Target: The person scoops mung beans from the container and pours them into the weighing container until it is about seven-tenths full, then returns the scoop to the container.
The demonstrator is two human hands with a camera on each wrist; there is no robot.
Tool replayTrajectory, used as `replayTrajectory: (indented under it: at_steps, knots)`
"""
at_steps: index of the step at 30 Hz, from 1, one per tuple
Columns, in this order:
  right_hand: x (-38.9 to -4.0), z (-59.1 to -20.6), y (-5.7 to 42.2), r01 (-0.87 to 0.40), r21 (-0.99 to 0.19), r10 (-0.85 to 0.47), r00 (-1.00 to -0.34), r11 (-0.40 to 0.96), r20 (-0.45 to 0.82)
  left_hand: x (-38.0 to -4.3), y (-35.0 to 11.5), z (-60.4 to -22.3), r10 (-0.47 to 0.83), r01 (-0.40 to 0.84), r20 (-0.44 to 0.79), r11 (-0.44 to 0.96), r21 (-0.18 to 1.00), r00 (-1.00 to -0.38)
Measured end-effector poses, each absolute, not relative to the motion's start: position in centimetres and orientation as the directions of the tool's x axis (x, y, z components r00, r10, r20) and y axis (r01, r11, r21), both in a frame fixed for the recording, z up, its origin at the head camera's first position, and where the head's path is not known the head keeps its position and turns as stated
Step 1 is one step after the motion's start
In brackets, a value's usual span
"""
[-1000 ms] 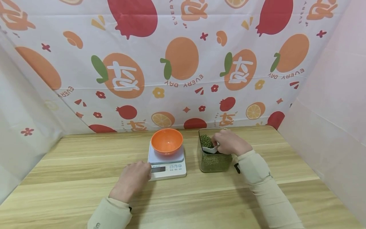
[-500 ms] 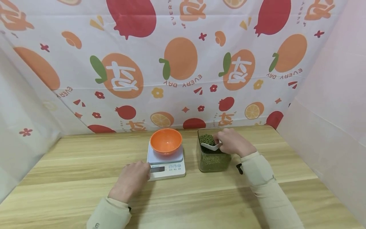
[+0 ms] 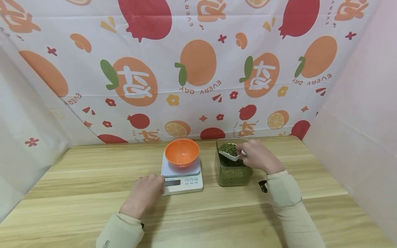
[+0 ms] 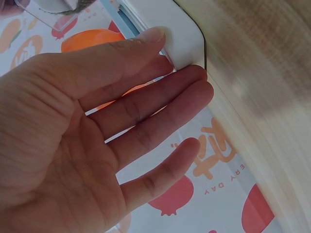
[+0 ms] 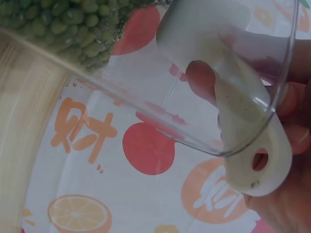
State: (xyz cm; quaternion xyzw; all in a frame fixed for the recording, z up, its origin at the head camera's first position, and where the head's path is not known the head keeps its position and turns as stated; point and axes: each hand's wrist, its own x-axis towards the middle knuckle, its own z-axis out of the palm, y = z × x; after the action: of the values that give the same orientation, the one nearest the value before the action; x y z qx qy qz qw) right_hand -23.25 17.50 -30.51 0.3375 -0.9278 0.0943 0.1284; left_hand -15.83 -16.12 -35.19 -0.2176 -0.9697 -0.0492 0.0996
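My right hand grips the handle of a white scoop and holds it at the top of a clear square container. Green mung beans are heaped in the scoop, and more fill the lower part of the container. To the left, an orange bowl sits on a white kitchen scale; no beans show in it. My left hand is at the scale's left front corner. In the left wrist view its fingers are nearly straight, the thumb and fingertips against the scale's edge.
The wooden table extends in front of the scale and container. A fruit-printed cloth hangs right behind them, and a pale sheet closes off the right side.
My right hand has lifted the scoop slightly and drawn it rightward; the heaped beans in it show more plainly now. The left hand, scale and bowl have stayed in place.
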Motion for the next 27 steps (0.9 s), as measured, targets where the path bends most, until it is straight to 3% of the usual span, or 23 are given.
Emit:
replayTrajectory:
  at_steps: [21, 27]
  knots:
    - [-22.55, -30.77, 18.00, -0.658, -0.083, -0.581, -0.711, 0.749, 0.397, -15.91, -16.11, -35.09, 0.404, 0.425, 0.222, 0.904, 0.054, -0.887]
    - [-22.27, -30.70, 18.04, -0.641, -0.090, -0.567, -0.729, 0.763, 0.384, -15.82, -16.13, -35.12, 0.407, 0.427, 0.210, 0.903, 0.058, -0.889]
